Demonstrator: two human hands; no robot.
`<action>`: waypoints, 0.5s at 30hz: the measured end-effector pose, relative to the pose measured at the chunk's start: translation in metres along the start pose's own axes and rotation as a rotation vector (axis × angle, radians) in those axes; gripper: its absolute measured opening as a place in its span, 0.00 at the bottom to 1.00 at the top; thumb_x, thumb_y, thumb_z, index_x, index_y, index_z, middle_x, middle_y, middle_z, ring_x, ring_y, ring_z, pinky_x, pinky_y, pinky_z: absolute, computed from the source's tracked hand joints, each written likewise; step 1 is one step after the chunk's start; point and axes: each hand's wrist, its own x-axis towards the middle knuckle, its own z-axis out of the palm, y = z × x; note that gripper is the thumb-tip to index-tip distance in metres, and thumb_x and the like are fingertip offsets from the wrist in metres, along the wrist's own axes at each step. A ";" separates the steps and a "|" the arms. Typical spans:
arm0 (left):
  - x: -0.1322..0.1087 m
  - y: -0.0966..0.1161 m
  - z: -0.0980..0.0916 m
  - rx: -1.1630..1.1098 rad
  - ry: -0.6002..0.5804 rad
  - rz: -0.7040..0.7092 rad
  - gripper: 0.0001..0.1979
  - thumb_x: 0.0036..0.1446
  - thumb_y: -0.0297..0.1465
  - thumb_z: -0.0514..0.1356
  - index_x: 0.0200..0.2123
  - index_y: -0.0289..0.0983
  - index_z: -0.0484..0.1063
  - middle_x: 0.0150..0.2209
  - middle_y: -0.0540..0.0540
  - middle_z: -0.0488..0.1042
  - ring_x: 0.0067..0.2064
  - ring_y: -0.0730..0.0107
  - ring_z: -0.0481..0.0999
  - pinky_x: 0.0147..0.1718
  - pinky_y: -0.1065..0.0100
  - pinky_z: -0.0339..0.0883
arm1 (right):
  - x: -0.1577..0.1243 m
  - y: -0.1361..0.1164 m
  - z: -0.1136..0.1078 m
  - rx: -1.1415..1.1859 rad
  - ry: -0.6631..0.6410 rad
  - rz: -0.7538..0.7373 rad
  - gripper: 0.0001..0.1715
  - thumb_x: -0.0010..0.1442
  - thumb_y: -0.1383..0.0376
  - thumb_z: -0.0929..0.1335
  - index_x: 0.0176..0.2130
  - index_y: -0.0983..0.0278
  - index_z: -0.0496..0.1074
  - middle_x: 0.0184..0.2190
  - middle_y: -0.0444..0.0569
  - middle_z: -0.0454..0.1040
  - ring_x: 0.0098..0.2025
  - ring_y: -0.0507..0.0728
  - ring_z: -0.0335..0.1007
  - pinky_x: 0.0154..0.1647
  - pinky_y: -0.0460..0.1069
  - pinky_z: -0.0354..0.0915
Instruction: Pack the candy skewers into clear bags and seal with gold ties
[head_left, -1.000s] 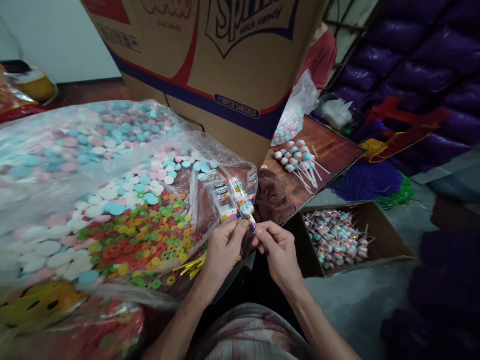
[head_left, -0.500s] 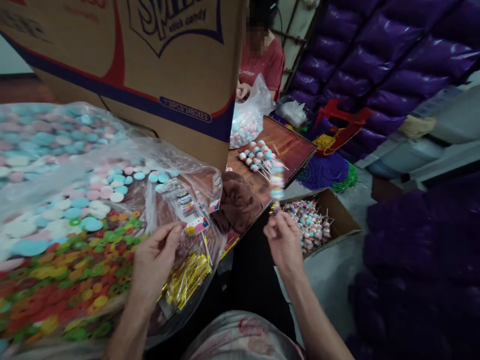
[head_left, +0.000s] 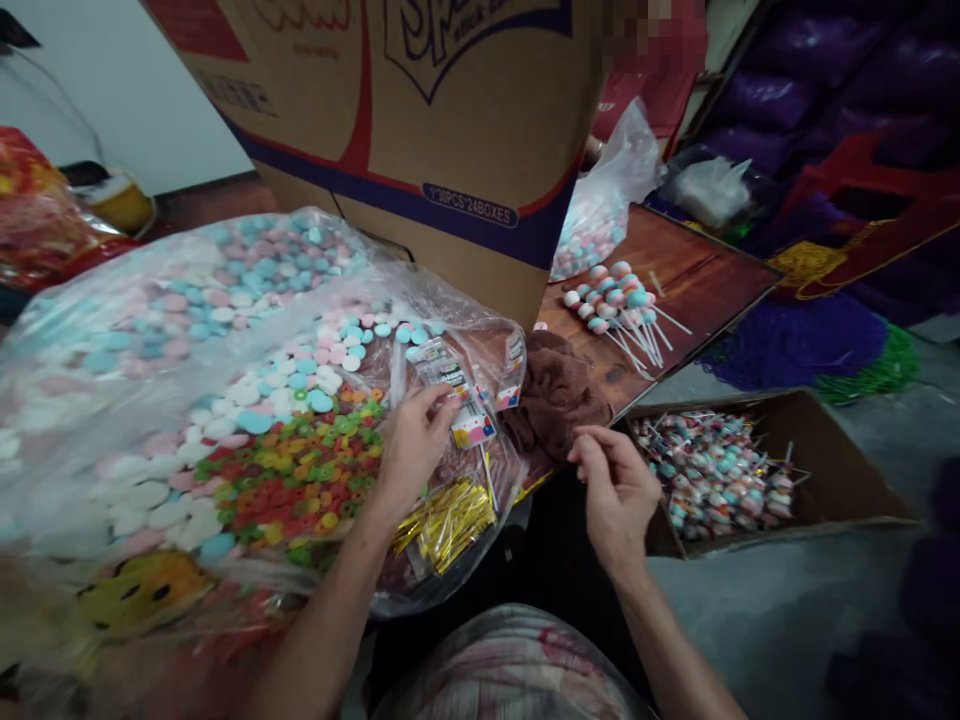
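Observation:
My left hand (head_left: pixel 416 445) is closed, thumb and fingertips pinched at the edge of a small stack of clear printed plastic bags (head_left: pixel 472 428). Below the bags lies a bundle of gold twist ties (head_left: pixel 454 522). To its left are ring-shaped gummy candies (head_left: pixel 300 470) and pastel candy discs (head_left: pixel 161 510) on clear plastic sheeting. My right hand (head_left: pixel 619 495) is closed with fingertips together and no candy visible in it. It hovers between a brown cloth (head_left: pixel 562 395) and a cardboard box (head_left: pixel 840 480) of wrapped candy sticks (head_left: pixel 720 480).
Unwrapped candy skewers (head_left: pixel 619 300) lie on the wooden table (head_left: pixel 712 270). A large printed carton (head_left: pixel 480 130) stands behind the candy. Across the table are a bag of candies (head_left: pixel 600 225) and another person in a red shirt (head_left: pixel 660 90). Purple and green strands (head_left: pixel 810 340) lie beyond the box.
The wrapped candy stick has left my right hand, which is lower and nearer the brown cloth. My left hand stays at the bags. The view has swung left.

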 end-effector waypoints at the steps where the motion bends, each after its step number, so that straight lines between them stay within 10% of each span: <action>1: 0.006 -0.001 0.003 0.078 -0.003 0.031 0.14 0.55 0.36 0.62 0.42 0.37 0.79 0.38 0.41 0.77 0.37 0.62 0.74 0.41 0.63 0.65 | -0.003 -0.003 0.006 -0.073 -0.071 -0.072 0.07 0.63 0.62 0.67 0.39 0.62 0.75 0.27 0.44 0.73 0.27 0.51 0.65 0.30 0.48 0.62; 7: 0.019 0.001 0.022 0.100 -0.049 0.080 0.11 0.56 0.35 0.61 0.39 0.36 0.77 0.35 0.43 0.76 0.35 0.64 0.73 0.39 0.65 0.65 | 0.015 -0.014 0.034 -0.546 -0.164 -0.507 0.09 0.65 0.61 0.67 0.41 0.64 0.74 0.36 0.53 0.75 0.38 0.58 0.68 0.41 0.53 0.63; 15: 0.009 0.014 0.028 -0.477 -0.155 -0.142 0.14 0.55 0.38 0.61 0.37 0.35 0.79 0.33 0.45 0.79 0.34 0.66 0.74 0.36 0.67 0.66 | 0.034 0.000 0.072 -0.907 -0.150 -0.557 0.08 0.63 0.65 0.66 0.36 0.63 0.76 0.36 0.53 0.72 0.37 0.59 0.62 0.36 0.53 0.54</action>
